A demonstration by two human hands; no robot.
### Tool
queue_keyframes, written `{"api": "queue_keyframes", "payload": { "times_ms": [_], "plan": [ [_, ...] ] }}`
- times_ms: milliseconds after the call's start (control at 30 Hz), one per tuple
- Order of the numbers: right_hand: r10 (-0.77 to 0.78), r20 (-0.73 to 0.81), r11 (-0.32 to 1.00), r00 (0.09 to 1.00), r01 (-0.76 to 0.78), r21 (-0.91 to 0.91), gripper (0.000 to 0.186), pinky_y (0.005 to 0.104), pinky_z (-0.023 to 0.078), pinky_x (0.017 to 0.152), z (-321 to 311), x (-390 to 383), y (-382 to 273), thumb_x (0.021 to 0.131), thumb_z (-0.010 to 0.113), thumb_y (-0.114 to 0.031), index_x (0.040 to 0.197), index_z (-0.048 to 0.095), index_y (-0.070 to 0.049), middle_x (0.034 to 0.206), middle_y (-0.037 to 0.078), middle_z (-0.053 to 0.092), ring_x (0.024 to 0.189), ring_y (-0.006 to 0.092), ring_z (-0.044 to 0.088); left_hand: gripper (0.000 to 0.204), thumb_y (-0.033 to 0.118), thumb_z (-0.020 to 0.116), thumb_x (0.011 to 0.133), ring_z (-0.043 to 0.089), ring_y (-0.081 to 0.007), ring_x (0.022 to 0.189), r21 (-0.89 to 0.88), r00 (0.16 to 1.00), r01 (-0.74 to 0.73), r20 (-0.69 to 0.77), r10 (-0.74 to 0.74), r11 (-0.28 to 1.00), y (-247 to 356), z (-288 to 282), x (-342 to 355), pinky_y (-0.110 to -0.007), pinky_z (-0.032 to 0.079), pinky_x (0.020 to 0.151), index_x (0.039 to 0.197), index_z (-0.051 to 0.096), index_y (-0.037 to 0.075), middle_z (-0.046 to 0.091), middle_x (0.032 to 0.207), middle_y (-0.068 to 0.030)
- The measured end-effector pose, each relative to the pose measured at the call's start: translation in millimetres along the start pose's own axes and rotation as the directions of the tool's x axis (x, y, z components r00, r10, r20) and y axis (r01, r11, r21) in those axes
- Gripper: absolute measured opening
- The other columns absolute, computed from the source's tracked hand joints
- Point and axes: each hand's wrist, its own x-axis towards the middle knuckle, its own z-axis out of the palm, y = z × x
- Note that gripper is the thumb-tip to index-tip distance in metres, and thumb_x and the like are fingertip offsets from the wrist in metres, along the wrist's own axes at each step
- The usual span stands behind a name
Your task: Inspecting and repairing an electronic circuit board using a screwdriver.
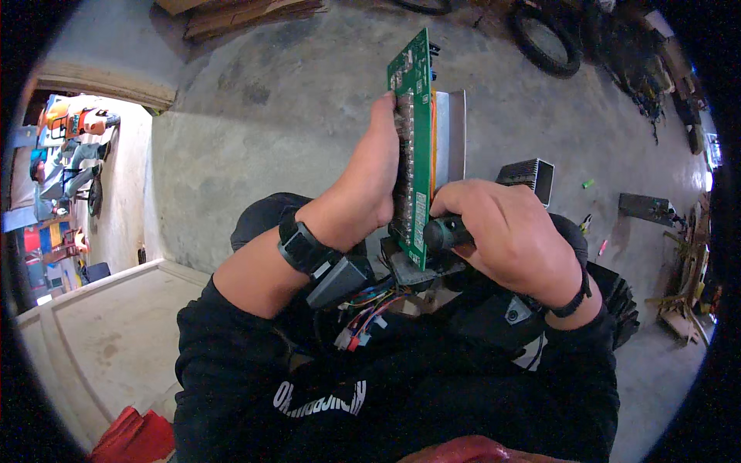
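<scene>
- The green circuit board point(420, 147) stands on edge in the middle of the scene, above the person's lap, its long side running from near to far.
- Its left face carries a long row of silvery, bumpy parts; pale printed marks show toward the far end and a white-marked patch near the near end.
- Along its right side runs an orange strip point(434, 139), and right of that a pale grey plate point(453, 135).
- The left hand point(377, 174) lies along the left face, touching it, with one digit stretched toward the far end; the other fingers are hidden, so how tightly they close cannot be told.
- The right hand point(505, 235) is curled closed around a black handle point(443, 233), just right of the board's near end; the handle's far side is hidden.
- Coloured wires point(370, 309) with small plugs hang nearer, left of the board's near end.
- A finned metal housing point(532, 174) sits beyond the right hand, above the concrete floor point(285, 116).
</scene>
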Motion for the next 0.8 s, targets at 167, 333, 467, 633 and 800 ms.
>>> {"api": "queue_keyframes", "payload": {
  "times_ms": [167, 333, 467, 633, 800],
  "plan": [
    [0.111, 0.001, 0.994, 0.994, -0.111, -0.014, 0.046, 0.0362, 0.048, 0.068, -0.2, -5.7, -2.1, 0.059, 0.077, -0.001, 0.101, 0.059, -0.008, 0.095, 0.007, 0.066, 0.083, 0.0294, 0.065, 0.062, 0.055, 0.021, 0.100, 0.066, -0.0264, 0.087, -0.013, 1.000, 0.017, 0.001, -0.017, 1.000, -0.4, 0.6, 1.5, -0.042, 0.055, 0.081, 0.115, 0.060, 0.009, 0.067, 0.097, -0.0130],
    [0.017, 0.008, 0.999, 1.000, -0.017, -0.028, 0.046, 0.0379, 0.049, 0.070, -0.2, -7.7, 1.4, 0.060, 0.077, -0.001, 0.101, 0.059, -0.007, 0.095, 0.007, 0.065, 0.081, 0.0305, 0.064, 0.060, 0.055, 0.022, 0.100, 0.065, -0.0244, 0.081, -0.004, 0.999, -0.019, 0.033, 0.019, 1.000, 0.2, 1.0, 3.5, -0.041, 0.055, 0.077, 0.109, 0.060, 0.010, 0.066, 0.091, -0.0114],
    [0.011, -0.008, 0.999, 1.000, -0.011, 0.050, 0.038, 0.0424, 0.050, 0.063, -2.5, -4.2, -0.7, 0.070, 0.070, -0.002, 0.104, 0.054, -0.005, 0.085, 0.015, 0.063, 0.075, 0.0366, 0.064, 0.058, 0.055, 0.024, 0.099, 0.064, -0.0227, 0.078, 0.017, 0.999, -0.024, 0.037, 0.023, 1.000, -0.9, 1.5, 1.6, -0.041, 0.055, 0.075, 0.106, 0.059, 0.010, 0.065, 0.087, -0.0101],
    [0.063, -0.008, 0.996, 0.998, -0.063, 0.066, 0.034, 0.0442, 0.051, 0.060, -4.5, -2.5, -4.0, 0.075, 0.067, -0.003, 0.105, 0.052, -0.005, 0.080, 0.018, 0.063, 0.072, 0.0395, 0.064, 0.057, 0.055, 0.024, 0.099, 0.064, -0.0226, 0.079, 0.002, 1.000, 0.019, 0.017, -0.019, 1.000, -1.3, 3.4, -1.1, -0.040, 0.055, 0.075, 0.107, 0.059, 0.010, 0.065, 0.088, -0.0102],
    [0.000, -0.002, 1.000, 1.000, 0.000, -0.017, 0.037, 0.0450, 0.050, 0.060, -4.0, -2.5, -1.4, 0.073, 0.068, -0.004, 0.106, 0.051, -0.005, 0.079, 0.018, 0.062, 0.073, 0.0396, 0.064, 0.058, 0.055, 0.023, 0.099, 0.065, -0.0233, 0.083, -0.032, 0.999, -0.020, 0.049, 0.021, 0.999, -2.6, -4.5, 3.1, -0.041, 0.054, 0.078, 0.107, 0.059, 0.010, 0.065, 0.091, -0.0111]
  ]
}}
